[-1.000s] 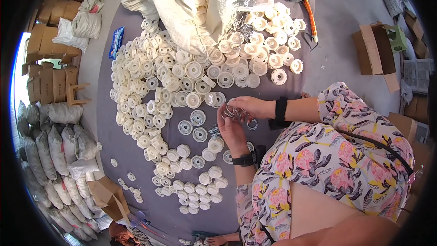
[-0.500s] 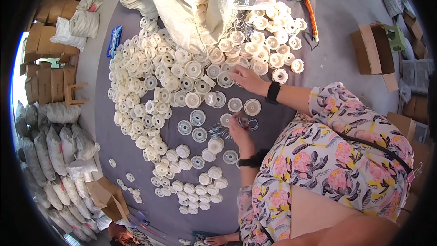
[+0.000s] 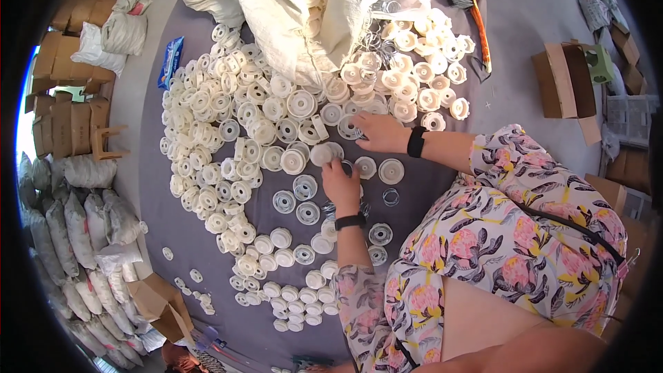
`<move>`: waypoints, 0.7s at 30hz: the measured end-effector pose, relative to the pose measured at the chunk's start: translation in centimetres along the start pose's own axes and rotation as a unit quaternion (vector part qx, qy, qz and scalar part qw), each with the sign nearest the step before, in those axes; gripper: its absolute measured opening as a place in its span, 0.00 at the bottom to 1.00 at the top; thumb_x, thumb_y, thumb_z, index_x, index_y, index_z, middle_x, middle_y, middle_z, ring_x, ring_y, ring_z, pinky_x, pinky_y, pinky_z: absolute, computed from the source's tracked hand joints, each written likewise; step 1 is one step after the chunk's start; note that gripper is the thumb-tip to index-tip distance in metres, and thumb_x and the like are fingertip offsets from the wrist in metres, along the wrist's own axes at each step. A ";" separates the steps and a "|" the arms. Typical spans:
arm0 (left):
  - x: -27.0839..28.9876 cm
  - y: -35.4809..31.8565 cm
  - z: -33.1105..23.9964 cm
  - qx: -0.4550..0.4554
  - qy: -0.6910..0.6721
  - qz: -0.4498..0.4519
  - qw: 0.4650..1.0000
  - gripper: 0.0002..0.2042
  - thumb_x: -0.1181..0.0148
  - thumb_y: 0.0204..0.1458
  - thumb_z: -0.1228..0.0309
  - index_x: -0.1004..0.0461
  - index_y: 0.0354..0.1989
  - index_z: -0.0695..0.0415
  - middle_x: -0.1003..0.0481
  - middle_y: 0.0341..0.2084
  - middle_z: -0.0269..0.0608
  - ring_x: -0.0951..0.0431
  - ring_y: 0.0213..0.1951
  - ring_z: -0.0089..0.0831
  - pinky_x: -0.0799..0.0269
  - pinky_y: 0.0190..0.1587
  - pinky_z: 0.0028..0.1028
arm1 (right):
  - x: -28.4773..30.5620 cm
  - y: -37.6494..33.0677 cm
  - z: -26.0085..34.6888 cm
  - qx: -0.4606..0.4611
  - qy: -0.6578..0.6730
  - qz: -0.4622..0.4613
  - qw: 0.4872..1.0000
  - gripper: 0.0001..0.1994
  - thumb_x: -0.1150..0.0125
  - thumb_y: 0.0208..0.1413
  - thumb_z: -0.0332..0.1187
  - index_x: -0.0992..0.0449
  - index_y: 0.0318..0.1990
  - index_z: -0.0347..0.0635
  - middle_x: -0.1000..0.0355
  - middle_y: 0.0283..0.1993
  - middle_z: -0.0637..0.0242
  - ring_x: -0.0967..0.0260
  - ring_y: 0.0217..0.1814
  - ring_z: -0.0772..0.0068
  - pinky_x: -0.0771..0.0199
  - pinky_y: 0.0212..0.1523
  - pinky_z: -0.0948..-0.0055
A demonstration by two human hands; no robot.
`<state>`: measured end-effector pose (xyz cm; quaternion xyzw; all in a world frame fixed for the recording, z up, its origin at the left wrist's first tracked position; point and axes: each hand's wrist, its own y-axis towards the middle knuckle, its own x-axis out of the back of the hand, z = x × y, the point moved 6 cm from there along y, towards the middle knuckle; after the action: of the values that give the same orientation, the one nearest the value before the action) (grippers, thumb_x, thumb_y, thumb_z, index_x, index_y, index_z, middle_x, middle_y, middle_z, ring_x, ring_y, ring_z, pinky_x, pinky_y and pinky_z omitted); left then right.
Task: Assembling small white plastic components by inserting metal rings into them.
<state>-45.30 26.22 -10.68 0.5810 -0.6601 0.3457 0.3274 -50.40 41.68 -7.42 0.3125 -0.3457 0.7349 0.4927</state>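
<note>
My left hand [image 3: 342, 183], in a black wristband, is closed with its fingertips at a whitish round plastic part [image 3: 322, 155]. A dark curved edge shows beside its fingers; what it belongs to is unclear. Further up, my right hand [image 3: 381, 132], also banded, has bent fingers over the edge of another round part [image 3: 348, 127], partly hidden by the hand. Two more round parts, one small [image 3: 365, 167] and one larger [image 3: 391, 171], lie to the right of my left hand. Thin metal rings [image 3: 391, 197] rest below them. Several greyish clear-looking round parts [image 3: 304, 187] sit left of my left wrist.
A large heap of round plastic parts [image 3: 207, 110] covers the left of the dark cloth. An open white sack [image 3: 276, 21] spills more parts. A brush [image 3: 476, 21] lies at upper right, a blue packet [image 3: 170, 62] at upper left. Cardboard boxes [image 3: 563, 83] and filled sacks [image 3: 55, 228] stand around.
My left hand has moved up and left, from near the metal rings to the whitish round part. My right hand stays by the round parts near the sack. The whole view has shifted slightly.
</note>
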 end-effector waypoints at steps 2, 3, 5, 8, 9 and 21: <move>-0.2 -0.7 0.2 -0.006 -0.029 0.020 0.999 0.22 0.35 0.39 0.67 0.31 0.45 0.59 0.33 0.36 0.47 0.30 0.39 0.46 0.32 0.40 0.39 | 0.1 0.6 0.7 0.036 -0.028 -0.010 0.999 0.21 0.42 0.42 0.36 0.35 0.45 0.38 0.33 0.41 0.54 0.30 0.38 0.52 0.27 0.35 0.59; -0.4 -0.9 0.1 -0.012 -0.056 0.038 0.998 0.23 0.36 0.39 0.67 0.32 0.45 0.60 0.33 0.36 0.48 0.30 0.38 0.47 0.32 0.38 0.39 | -0.3 1.1 0.8 0.044 -0.064 -0.003 0.997 0.21 0.42 0.42 0.34 0.35 0.45 0.38 0.34 0.41 0.54 0.30 0.37 0.53 0.27 0.34 0.59; 1.1 -0.7 -0.3 0.028 -0.081 0.023 0.996 0.23 0.36 0.40 0.67 0.33 0.47 0.59 0.33 0.36 0.48 0.30 0.37 0.48 0.32 0.38 0.39 | -0.9 1.7 1.1 0.055 -0.100 0.007 0.993 0.20 0.42 0.41 0.33 0.34 0.44 0.38 0.34 0.40 0.54 0.30 0.36 0.54 0.27 0.33 0.59; 2.0 0.2 0.5 0.074 -0.120 -0.020 0.990 0.24 0.37 0.42 0.68 0.34 0.49 0.58 0.33 0.37 0.49 0.29 0.38 0.48 0.32 0.38 0.39 | -1.7 1.5 1.2 0.052 -0.146 0.060 0.986 0.19 0.43 0.40 0.31 0.33 0.44 0.38 0.34 0.40 0.52 0.30 0.36 0.54 0.27 0.32 0.59; 2.3 0.6 0.9 0.082 -0.133 -0.046 0.987 0.24 0.38 0.43 0.68 0.35 0.50 0.58 0.34 0.38 0.50 0.29 0.38 0.48 0.32 0.38 0.39 | -2.5 1.0 1.0 0.049 -0.150 0.143 0.977 0.19 0.42 0.40 0.32 0.32 0.43 0.38 0.34 0.40 0.52 0.30 0.36 0.53 0.27 0.33 0.60; 1.0 1.5 -0.3 0.011 -0.098 -0.047 0.994 0.26 0.32 0.36 0.68 0.33 0.47 0.59 0.33 0.42 0.49 0.30 0.43 0.47 0.32 0.43 0.38 | -2.1 -0.7 -0.1 0.035 -0.026 0.056 0.998 0.24 0.37 0.44 0.37 0.37 0.47 0.38 0.38 0.41 0.55 0.32 0.38 0.52 0.28 0.36 0.61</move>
<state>-46.91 26.05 -9.77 0.6458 -0.6576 0.2783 0.2703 -49.04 40.85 -9.01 0.3283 -0.3495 0.7645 0.4309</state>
